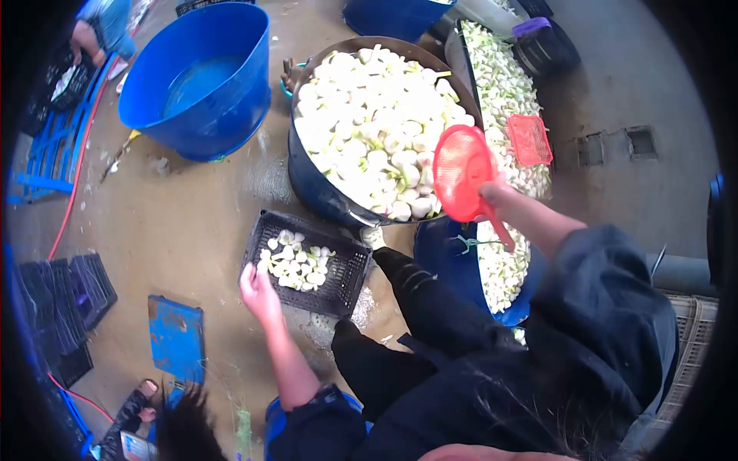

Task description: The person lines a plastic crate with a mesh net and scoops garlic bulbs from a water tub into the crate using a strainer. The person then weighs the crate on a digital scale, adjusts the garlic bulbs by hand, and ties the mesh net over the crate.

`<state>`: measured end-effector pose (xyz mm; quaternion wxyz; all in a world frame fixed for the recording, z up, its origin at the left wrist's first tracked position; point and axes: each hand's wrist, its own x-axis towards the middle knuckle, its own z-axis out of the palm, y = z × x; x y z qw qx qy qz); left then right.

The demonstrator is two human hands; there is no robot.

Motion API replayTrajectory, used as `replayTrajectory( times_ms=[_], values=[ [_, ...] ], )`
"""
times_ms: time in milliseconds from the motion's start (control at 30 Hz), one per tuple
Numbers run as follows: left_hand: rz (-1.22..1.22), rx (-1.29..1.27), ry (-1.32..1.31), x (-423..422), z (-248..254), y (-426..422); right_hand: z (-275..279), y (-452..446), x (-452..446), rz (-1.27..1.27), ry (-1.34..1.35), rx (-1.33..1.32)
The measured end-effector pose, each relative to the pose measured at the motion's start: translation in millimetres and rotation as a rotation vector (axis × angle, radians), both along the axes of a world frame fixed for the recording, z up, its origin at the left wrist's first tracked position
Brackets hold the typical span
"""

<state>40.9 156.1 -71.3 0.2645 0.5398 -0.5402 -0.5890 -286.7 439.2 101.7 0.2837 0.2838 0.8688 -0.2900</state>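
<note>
My right hand [492, 192] is closed round the handle of a red strainer [463, 173], which hangs over the right rim of a large dark tub [323, 188]. White bulbs with green stems [369, 115] fill that tub. Below it, a black crate [350, 280] on the floor holds a small heap of white bulbs [296, 263]. At the crate's left edge is my left hand [260, 288], its fingers apart; no object shows in it. A long bin of chopped white and green pieces [503, 84] runs along the right, with a red basket [530, 140] on it.
A blue tub [192, 115] stands at the upper left, near a red hose [77, 165]. Dark crates [58, 307] are stacked at the left. A blue stool [177, 330] stands below. Parts of other people [88, 42] show at the upper left and lower left.
</note>
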Motion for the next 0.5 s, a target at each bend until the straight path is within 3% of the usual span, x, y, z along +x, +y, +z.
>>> replayTrajectory(
  times_ms=[133,267,300,333,367,400,433,467,500],
  values=[
    [-0.075,0.096,0.187,-140.4,49.3,3.8,-59.1,-35.9,-35.7,-0.136,-0.254,-0.257],
    [-0.19,0.134,0.234,-276.0,42.9,1.9,-110.0,-57.8,-32.7,-0.266,-0.271,-0.284],
    [-0.297,0.053,0.175,-306.7,20.9,-8.1,-154.2,-38.1,-40.3,0.575,-0.346,0.044],
    [-0.413,-0.026,0.113,-327.3,-1.6,-15.3,-150.7,-40.1,-46.4,0.564,-0.364,0.037],
    [-0.423,-0.018,0.097,-340.1,-10.9,-13.2,-136.7,-46.5,-52.4,0.373,-0.392,0.085],
    [-0.487,-0.166,-0.363,-350.0,-20.8,-12.9,-122.6,-53.2,-59.5,0.188,-0.415,0.135],
    [-0.53,-0.317,-0.815,-361.7,-26.5,-14.0,-102.0,-51.4,-69.7,0.102,-0.48,-0.034],
    [-0.684,-0.272,-1.044,-371.7,-27.9,-12.0,-82.0,-52.6,-75.6,0.097,-0.486,-0.028],
    [-0.708,-0.387,-1.167,-374.5,-34.4,-3.7,-64.2,-54.4,-82.5,-0.011,-0.465,-0.074]
  ],
)
